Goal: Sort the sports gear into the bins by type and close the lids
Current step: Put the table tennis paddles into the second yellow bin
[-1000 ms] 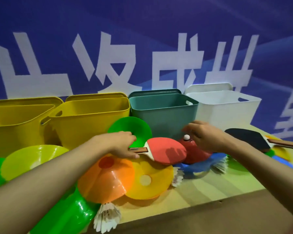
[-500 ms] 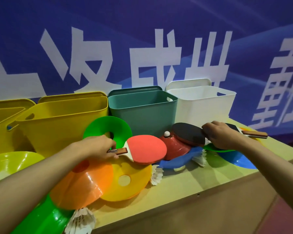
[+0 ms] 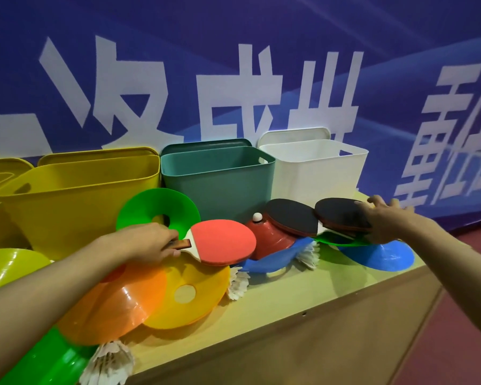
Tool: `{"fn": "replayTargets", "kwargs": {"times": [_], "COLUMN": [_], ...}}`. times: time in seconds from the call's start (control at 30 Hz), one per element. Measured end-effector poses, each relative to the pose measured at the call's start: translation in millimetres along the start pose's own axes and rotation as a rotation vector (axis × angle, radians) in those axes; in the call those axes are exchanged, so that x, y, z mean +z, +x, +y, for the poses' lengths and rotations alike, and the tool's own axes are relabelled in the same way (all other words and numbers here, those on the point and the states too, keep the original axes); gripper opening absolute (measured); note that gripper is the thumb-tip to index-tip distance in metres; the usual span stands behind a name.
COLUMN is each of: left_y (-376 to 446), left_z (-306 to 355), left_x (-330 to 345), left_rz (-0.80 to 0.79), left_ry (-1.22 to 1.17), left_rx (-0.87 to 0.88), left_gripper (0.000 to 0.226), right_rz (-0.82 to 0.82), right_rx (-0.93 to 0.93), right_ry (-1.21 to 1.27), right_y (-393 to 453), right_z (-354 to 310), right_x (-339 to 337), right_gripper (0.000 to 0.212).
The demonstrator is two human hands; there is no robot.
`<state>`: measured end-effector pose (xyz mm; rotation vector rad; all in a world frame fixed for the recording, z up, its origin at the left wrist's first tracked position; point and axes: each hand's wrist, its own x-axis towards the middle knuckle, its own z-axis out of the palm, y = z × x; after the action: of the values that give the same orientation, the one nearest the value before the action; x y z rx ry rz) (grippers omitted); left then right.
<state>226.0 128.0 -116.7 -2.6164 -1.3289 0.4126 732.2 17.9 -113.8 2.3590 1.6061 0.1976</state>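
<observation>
Left hand grips the red paddle by its handle, fingers curled. Right hand, fingers spread loose, rests on a black paddle.

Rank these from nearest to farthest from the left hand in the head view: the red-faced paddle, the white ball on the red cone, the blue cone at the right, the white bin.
1. Red-faced paddle: its handle is gripped by the left hand.
2. White ball: on the red cone, centre.
3. White bin: back right.
4. Blue cone: far right, by the table's front edge.
</observation>
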Motion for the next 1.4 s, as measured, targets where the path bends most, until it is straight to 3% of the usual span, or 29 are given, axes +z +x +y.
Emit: {"fn": "replayTargets", "kwargs": {"times": [0.1, 0.27, 0.47, 0.6, 0.8, 0.87, 1.1, 1.4], "left_y": [0, 3, -1, 0, -7, -15, -58, -117], "left_z": [2, 4, -1, 2, -1, -9, -47, -168], "left_x": [-2, 0, 5, 3, -2, -8, -50, -83], "left_rz": [-0.007, 0.002, 0.046, 0.083, 0.165, 0.191, 0.234, 0.411], "left_ry": [0.023, 0.041, -0.034, -0.031, -0.099, -0.101, -0.134, -0.191], "left_rx": [0.002, 0.005, -0.031, -0.063, -0.046, -0.047, -0.112, -0.341], "left_gripper": [0.031, 0.034, 0.037, 0.031, 0.025, 0.024, 0.018, 0.018], "right_rz": [-0.084, -0.049, 0.079, 0.101, 0.241, 0.301, 0.446, 0.503], "right_rx": [0.038, 0.069, 0.074, 0.0, 0.034, -0.019, -0.275, -0.489], "right_ry": [0.059, 0.115, 0.083, 0.154, 0.259, 0.343, 0.463, 0.581], "right_y": [10, 35, 28, 23, 15, 12, -4, -12], "right_z": [12, 40, 46, 53, 54, 48, -36, -164], "right_x": [4, 20, 32, 33, 15, -3, -78, -149], "right_gripper": [0.101, 0.081, 0.036, 0.034, 0.007, 0.012, 0.012, 0.018]}}
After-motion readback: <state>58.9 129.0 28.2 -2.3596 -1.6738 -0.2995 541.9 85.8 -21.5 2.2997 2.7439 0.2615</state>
